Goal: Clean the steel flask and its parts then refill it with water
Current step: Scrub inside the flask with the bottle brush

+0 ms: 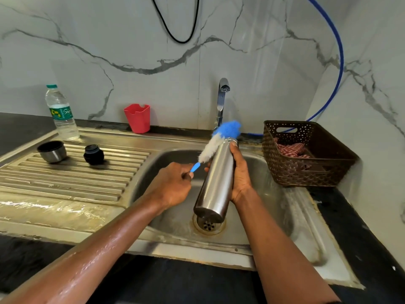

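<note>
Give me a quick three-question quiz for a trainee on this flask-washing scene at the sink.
1. True or false: the right hand grips the cylindrical steel flask above the steel sink basin.
2. Which hand holds the blue-and-white bottle brush: A, left hand, or B, right hand?
3. Fill in: the black round stopper and the steel cup lid rest on the ribbed steel ____.
Key: 1 true; 2 A; 3 drainboard.
</note>
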